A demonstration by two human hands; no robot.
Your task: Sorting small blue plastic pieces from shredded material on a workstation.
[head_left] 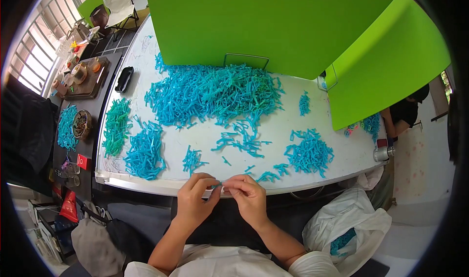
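Observation:
Over the table's near edge, my left hand point(197, 202) and my right hand point(249, 202) meet with pinched fingertips. A small blue strip point(218, 184) shows between them, mostly covered by the fingers. Just beyond my left hand lies a small cluster of blue strips point(192, 160). Past my right hand are a few loose strips point(267, 177) and a rounded heap of blue strips point(309, 151). A scattered group point(243, 139) lies farther in. The largest pile point(210, 92), blue and blue-green, spreads across the back of the white table point(205, 134).
Green upright panels point(273, 28) wall off the table's far side. Left of the pile are a green heap point(116, 128), a blue heap point(145, 152) and a black tray point(124, 79). A white bag point(317, 225) holding blue strips stands at right. Another person's arm point(394, 123) shows behind the right panel.

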